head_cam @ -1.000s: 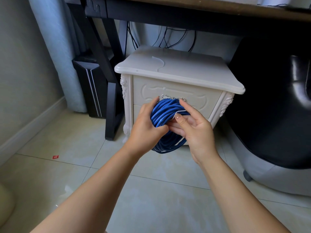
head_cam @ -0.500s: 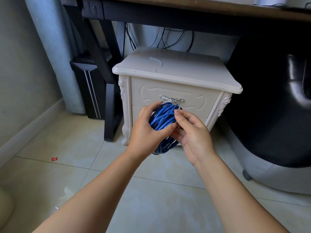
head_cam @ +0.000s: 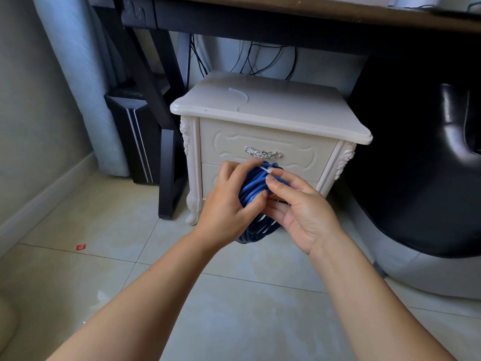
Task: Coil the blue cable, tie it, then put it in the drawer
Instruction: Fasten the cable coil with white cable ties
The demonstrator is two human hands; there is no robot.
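Left hand [head_cam: 226, 204]: centre of frame, fingers curled round the left side of the coiled blue cable [head_cam: 251, 190], thumb across its near face; a full grip

Right hand [head_cam: 299, 212]: just right of centre, thumb and forefinger pinching a white tie [head_cam: 265, 170] at the top of the coil; remaining fingers loosely bent against the coil's right side

Blue cable: wound into a thick coil of many turns, held upright between both hands, off the floor, in front of the lower front of the nightstand [head_cam: 273, 110]; its bottom loops hang in shadow below the hands

White tie: thin strip lying across the top strands of the coil; whether it is fastened cannot be told

Drawer [head_cam: 302, 155]: upper front of the nightstand, closed, directly behind the coil; ornate silver handle [head_cam: 263, 153] just above the fingertips

Nightstand: cream, carved corners, centre of frame, beneath a dark desk [head_cam: 260, 24]

Surroundings: black chair [head_cam: 416, 165] at right; black computer tower [head_cam: 132, 136] and pale curtain [head_cam: 78, 82] at upper left; black wires [head_cam: 263, 58] behind the nightstand; small red scrap [head_cam: 81, 247] on the tiled floor [head_cam: 234, 308] at lower left
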